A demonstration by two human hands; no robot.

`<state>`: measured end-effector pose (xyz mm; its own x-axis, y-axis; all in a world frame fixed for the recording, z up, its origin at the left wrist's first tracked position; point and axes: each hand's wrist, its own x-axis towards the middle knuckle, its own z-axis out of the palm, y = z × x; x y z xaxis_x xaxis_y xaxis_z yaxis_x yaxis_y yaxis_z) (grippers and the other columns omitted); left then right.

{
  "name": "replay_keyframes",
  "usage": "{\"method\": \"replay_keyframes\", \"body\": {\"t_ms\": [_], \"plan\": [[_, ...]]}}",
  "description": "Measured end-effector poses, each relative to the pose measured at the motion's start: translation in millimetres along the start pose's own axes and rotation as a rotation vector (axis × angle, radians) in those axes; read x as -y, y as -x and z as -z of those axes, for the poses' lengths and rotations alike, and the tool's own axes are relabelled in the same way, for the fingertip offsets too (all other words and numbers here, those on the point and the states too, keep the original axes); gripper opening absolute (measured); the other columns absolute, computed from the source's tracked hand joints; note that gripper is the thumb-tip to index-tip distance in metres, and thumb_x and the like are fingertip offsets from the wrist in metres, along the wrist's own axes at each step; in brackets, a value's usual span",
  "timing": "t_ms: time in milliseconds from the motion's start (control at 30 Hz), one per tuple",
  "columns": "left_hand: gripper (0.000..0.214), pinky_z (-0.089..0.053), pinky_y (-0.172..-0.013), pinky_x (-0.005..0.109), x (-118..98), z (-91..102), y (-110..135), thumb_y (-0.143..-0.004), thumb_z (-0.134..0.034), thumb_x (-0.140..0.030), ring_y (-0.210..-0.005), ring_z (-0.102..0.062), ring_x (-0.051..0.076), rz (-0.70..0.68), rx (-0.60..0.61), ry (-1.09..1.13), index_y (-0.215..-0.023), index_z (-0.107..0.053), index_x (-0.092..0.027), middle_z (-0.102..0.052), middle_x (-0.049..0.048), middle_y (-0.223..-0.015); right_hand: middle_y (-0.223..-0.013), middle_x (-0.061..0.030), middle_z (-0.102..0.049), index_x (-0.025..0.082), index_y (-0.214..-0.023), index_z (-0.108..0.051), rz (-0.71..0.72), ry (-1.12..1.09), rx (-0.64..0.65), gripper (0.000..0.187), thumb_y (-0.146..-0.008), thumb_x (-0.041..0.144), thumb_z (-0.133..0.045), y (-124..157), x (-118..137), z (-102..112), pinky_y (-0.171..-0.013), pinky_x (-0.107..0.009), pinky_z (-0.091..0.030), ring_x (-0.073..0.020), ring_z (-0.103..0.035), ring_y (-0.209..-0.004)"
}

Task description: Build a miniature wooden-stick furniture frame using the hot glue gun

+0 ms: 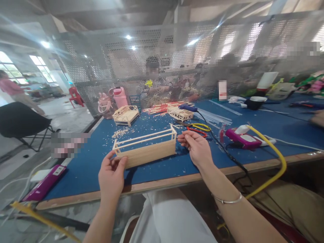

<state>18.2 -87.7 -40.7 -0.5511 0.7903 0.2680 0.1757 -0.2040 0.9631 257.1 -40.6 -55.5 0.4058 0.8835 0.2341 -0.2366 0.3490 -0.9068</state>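
My left hand [111,173] grips the near left end of a small wooden stick frame [152,153], thumb in front and fingers behind. The frame is long and narrow, with a flat board along its near side and thin rails above. Just off its right end is my right hand [197,148], thumb and fingertips pinched together. Whatever the pinch may hold is too small to make out. Behind the frame, a blue-handled tool with a black cord [188,107] rests by a second wooden stick model [179,113]. Yellow-handled pliers [198,127] and a red-handled tool [197,131] lie near my right hand.
Another wooden model [126,114] stands at the back left, near a pink bag [105,103]. Wood scraps [123,132], red-tipped sticks [162,108] and clear glue sticks [212,116] lie on the blue table [83,172]. A purple power strip [243,139] with cables sits right. People are beyond a perforated screen.
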Motion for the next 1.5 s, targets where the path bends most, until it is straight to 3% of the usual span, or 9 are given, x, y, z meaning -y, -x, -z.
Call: {"method": "replay_keyframes", "body": {"t_ms": [300, 600, 700, 800, 867, 933, 1033, 1200, 1500], "plan": [[0.054, -0.048, -0.075, 0.027, 2.2, 2.9, -4.2, -0.053, -0.074, -0.041, -0.072, -0.063, 0.014, 0.032, 0.038, 0.029, -0.1, -0.058, -0.02, -0.068, -0.004, -0.067, -0.109, -0.0066, -0.061, 0.022, -0.095, -0.055, 0.132, 0.135, -0.034, 0.036, -0.059, 0.028, -0.055, -3.1, -4.9, 7.2, -0.079, -0.032, -0.046, -0.0194, -0.056, -0.101], [0.067, -0.049, -0.058, 0.03, -10.0, 5.1, -21.2, -0.055, -0.074, -0.047, -0.06, -0.061, 0.018, 0.064, 0.161, -0.077, -0.111, -0.052, -0.017, -0.064, -0.0029, -0.065, -0.071, -0.0006, -0.059, 0.019, -0.081, -0.063, 0.025, 0.297, 0.36, 0.029, -0.062, 0.04, -0.066, 7.1, -2.2, -4.7, -0.064, -0.03, -0.045, -0.0156, -0.053, -0.066], [0.066, -0.052, -0.071, 0.04, -11.2, 4.6, -20.8, -0.063, -0.072, -0.044, -0.079, -0.064, 0.024, -0.202, -0.003, -0.362, -0.119, -0.052, -0.014, -0.066, 0.0072, -0.087, -0.07, -0.0005, -0.059, 0.019, -0.08, -0.062, -0.004, 0.317, 0.396, 0.028, -0.065, 0.042, -0.063, 3.7, -4.4, -4.1, -0.066, -0.031, -0.044, -0.0152, -0.052, -0.066], [0.046, -0.049, -0.087, 0.044, -23.7, -5.6, -12.2, -0.075, -0.069, -0.033, -0.102, -0.06, 0.028, -0.753, -0.152, -0.562, -0.116, -0.058, -0.016, -0.065, 0.0137, -0.104, -0.067, 0.001, -0.056, 0.019, -0.075, -0.059, -0.014, 0.331, 0.412, 0.025, -0.065, 0.042, -0.062, 2.3, -5.7, -2.9, -0.064, -0.03, -0.043, -0.0139, -0.049, -0.064], [0.022, -0.05, -0.089, 0.036, -38.5, -20.7, -5.6, -0.084, -0.06, -0.021, -0.098, -0.063, 0.022, -1.138, 0.072, -0.569, -0.105, -0.064, -0.019, -0.068, 0.0096, -0.099, -0.066, 0.002, -0.053, 0.02, -0.074, -0.057, -0.013, 0.333, 0.42, 0.023, -0.066, 0.041, -0.061, 2.6, -5.6, -2.7, -0.062, -0.029, -0.042, -0.0132, -0.047, -0.062], [0.021, -0.051, -0.086, 0.028, -54.8, -40.3, -0.7, -0.088, -0.05, -0.012, -0.093, -0.066, 0.017, -1.336, 0.501, -0.621, -0.099, -0.066, -0.02, -0.071, 0.0065, -0.096, -0.066, 0.0025, -0.052, 0.02, -0.074, -0.056, -0.011, 0.33, 0.427, 0.023, -0.066, 0.041, -0.06, 3.1, -5.1, -2.8, -0.062, -0.028, -0.041, -0.0128, -0.046, -0.062], [0.019, -0.051, -0.083, 0.031, -74.3, -68.3, 3.9, -0.089, -0.051, -0.014, -0.094, -0.068, 0.021, -1.163, 0.75, -0.915, -0.098, -0.067, -0.017, -0.073, 0.0093, -0.1, -0.066, 0.0028, -0.052, 0.02, -0.073, -0.054, -0.014, 0.319, 0.43, 0.021, -0.065, 0.039, -0.059, 3.3, -4.5, -2.5, -0.062, -0.028, -0.042, -0.0125, -0.046, -0.062], [0.022, -0.05, -0.074, 0.034, -84.3, -92.6, 9.1, -0.093, -0.046, -0.024, -0.086, -0.07, 0.026, -0.717, 0.782, -1.225, -0.101, -0.066, -0.018, -0.074, 0.0112, -0.091, -0.066, 0.0034, -0.052, 0.02, -0.072, -0.054, -0.018, 0.302, 0.434, 0.02, -0.065, 0.038, -0.059, 3.9, -3.5, -2.0, -0.06, -0.027, -0.04, -0.0114, -0.045, -0.06], [0.022, -0.042, -0.064, 0.03, -79.9, -101.1, 7.3, -0.088, -0.05, -0.024, -0.078, -0.068, 0.025, -0.679, 0.77, -1.15, -0.082, -0.07, -0.02, -0.074, 0.0089, -0.08, -0.062, 0.0052, -0.049, 0.022, -0.067, -0.051, 0.007, 0.301, 0.448, 0.011, -0.064, 0.031, -0.057, 5.3, 1.4, -1.3, -0.055, -0.025, -0.036, -0.0102, -0.039, -0.054]]}}
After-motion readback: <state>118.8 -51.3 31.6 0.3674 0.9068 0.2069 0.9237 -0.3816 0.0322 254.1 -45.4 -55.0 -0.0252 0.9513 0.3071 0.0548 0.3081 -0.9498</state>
